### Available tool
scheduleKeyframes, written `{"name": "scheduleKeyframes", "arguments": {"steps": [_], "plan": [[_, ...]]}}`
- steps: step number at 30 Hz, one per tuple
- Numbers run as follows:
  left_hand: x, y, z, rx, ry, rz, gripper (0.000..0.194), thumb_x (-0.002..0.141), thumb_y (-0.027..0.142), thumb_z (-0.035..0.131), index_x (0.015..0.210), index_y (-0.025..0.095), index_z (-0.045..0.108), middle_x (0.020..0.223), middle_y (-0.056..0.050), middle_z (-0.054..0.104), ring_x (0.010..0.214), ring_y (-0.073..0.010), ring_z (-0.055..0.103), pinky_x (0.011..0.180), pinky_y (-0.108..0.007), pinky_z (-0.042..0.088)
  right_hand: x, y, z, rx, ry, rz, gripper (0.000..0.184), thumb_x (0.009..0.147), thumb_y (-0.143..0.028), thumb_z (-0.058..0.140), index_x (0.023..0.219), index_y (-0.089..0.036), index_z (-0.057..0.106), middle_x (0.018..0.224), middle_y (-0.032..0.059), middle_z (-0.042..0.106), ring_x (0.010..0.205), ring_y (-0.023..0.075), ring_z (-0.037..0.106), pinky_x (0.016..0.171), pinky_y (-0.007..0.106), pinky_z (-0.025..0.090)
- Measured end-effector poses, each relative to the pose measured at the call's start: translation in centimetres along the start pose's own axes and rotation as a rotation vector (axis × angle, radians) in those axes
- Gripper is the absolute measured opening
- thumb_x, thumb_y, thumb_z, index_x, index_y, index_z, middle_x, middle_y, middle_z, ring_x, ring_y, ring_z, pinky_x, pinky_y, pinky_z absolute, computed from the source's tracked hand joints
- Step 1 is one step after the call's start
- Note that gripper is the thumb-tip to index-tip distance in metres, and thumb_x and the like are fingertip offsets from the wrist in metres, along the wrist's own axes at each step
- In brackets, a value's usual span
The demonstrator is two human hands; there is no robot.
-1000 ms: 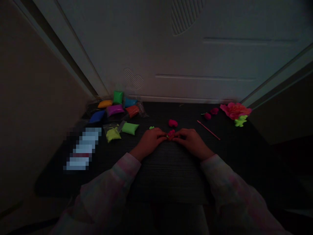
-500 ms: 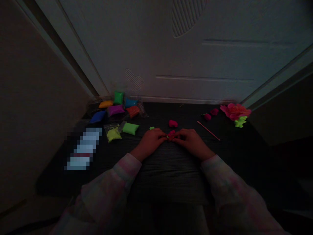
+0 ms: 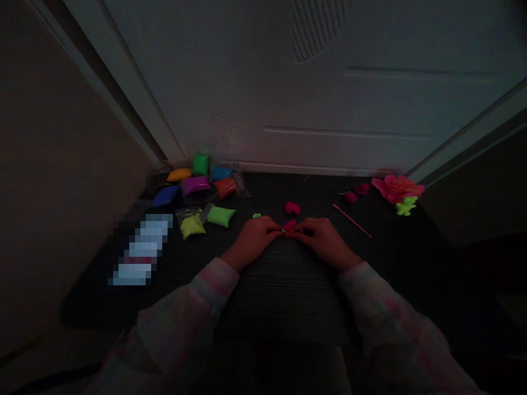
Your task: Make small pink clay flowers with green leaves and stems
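Between my hands, at the middle of the dark table [image 3: 284, 285], is a small red-pink clay piece [image 3: 290, 227] with a lumpy shape and a bit of green at its left side. My left hand [image 3: 258, 238] pinches it from the left with thumb and fingertips. From the right, my right hand [image 3: 321, 238] pinches it the same way. Just beyond lies a pink clay lump [image 3: 292, 208]. A small light-green clay bit [image 3: 257, 215] shows behind my left hand, partly hidden by it.
Several clay packets [image 3: 196, 185] in clear bags lie at the back left, near a blurred bright screen [image 3: 142, 249]. On the right are a pink stick [image 3: 352, 220], small dark-pink pieces [image 3: 351, 197] and a pink flower [image 3: 397, 189] with light green [image 3: 406, 206]. A white panel [image 3: 263, 82] stands behind.
The whole view has shifted very slightly. Both hands stay on the red-pink clay piece, with little visible movement.
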State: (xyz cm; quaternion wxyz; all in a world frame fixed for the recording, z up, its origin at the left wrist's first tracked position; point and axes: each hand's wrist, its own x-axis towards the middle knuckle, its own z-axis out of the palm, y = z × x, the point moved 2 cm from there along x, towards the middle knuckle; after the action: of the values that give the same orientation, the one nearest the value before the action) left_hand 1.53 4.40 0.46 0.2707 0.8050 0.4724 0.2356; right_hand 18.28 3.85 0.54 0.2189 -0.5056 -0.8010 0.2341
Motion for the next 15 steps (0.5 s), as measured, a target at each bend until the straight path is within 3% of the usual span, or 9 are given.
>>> {"name": "scheduleKeyframes", "arguments": {"steps": [15], "plan": [[-0.07, 0.19, -0.05, 0.05, -0.009, 0.011, 0.014, 0.077, 0.018, 0.054, 0.079, 0.016, 0.068, 0.078, -0.003, 0.064, 0.074, -0.0138, 0.059, 0.069, -0.025, 0.045, 0.0, 0.0, 0.0, -0.002, -0.002, 0.016, 0.012, 0.075, -0.029, 0.058, 0.079, -0.023, 0.068, 0.075, 0.0002, 0.066, 0.07, 0.0143, 0.057, 0.068, 0.029, 0.037]]}}
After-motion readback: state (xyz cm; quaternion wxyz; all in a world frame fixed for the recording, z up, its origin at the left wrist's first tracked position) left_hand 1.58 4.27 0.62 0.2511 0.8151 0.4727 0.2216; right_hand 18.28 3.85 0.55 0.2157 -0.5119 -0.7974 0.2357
